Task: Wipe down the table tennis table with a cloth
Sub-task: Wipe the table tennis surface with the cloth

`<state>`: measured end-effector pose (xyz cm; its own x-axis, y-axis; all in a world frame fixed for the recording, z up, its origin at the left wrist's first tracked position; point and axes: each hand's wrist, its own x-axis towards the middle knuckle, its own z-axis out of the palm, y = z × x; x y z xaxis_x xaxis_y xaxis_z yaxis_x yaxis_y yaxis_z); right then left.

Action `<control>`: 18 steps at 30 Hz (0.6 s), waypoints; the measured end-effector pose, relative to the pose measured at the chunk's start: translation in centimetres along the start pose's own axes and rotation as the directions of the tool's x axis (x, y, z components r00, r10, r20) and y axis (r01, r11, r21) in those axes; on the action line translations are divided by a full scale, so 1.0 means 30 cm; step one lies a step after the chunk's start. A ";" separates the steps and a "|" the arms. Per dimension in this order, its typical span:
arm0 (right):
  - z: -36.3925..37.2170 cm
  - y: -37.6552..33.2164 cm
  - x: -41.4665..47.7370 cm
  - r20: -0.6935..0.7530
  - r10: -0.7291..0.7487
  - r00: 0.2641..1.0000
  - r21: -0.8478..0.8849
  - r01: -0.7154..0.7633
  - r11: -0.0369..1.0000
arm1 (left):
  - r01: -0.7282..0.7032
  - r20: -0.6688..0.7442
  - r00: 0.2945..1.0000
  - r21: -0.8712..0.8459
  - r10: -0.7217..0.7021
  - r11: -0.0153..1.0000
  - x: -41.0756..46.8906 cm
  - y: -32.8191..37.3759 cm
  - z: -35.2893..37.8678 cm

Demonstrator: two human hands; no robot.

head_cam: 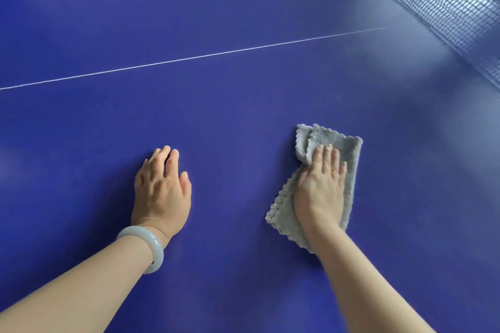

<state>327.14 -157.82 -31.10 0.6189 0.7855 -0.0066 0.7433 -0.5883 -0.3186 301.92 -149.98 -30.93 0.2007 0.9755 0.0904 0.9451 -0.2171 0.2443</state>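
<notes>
The blue table tennis table fills the view. A grey fluffy cloth lies folded on it at the lower right. My right hand presses flat on the cloth with straight fingers, covering its middle. My left hand rests flat on the bare table surface to the left of the cloth, fingers relaxed and holding nothing. A pale bangle sits on my left wrist.
A thin white line crosses the table from the left edge toward the upper right. The dark net runs diagonally across the upper right corner. Pale glare lies on the surface near the net.
</notes>
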 end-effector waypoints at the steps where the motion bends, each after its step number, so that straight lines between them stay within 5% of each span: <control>1: 0.029 -0.069 -0.067 0.018 -0.093 0.995 0.029 0.093 0.995 | -0.003 -0.008 1.000 -0.006 0.003 1.000 0.000 -0.001 0.002; 5: 0.089 -0.249 -0.313 0.143 -0.602 0.786 0.136 0.587 0.798 | 0.008 -0.012 1.000 -0.027 -0.008 1.000 0.001 -0.005 0.003; 8: 0.027 -0.110 -0.262 0.144 -0.672 0.726 0.187 0.647 0.739 | -0.073 -0.009 0.997 0.055 0.074 0.996 -0.001 0.003 0.001; 11: -0.059 0.148 -0.127 0.084 -0.494 0.865 0.084 0.488 0.869 | -0.143 0.046 0.990 0.211 0.137 0.967 -0.004 0.046 -0.019; 14: -0.156 0.390 0.038 0.037 -0.175 0.984 -0.004 0.175 0.985 | -0.293 0.072 0.956 0.200 0.284 0.935 -0.006 0.211 -0.022; 18: -0.198 0.465 0.134 -0.005 0.186 0.982 -0.020 -0.186 0.982 | -0.442 0.080 0.896 0.057 0.437 0.895 -0.002 0.493 0.043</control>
<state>341.52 -164.01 -29.93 0.7477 0.6612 -0.0615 0.6199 -0.7282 -0.2925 316.21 -153.20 -28.58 0.6135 0.7819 0.1105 0.7722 -0.6233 0.1235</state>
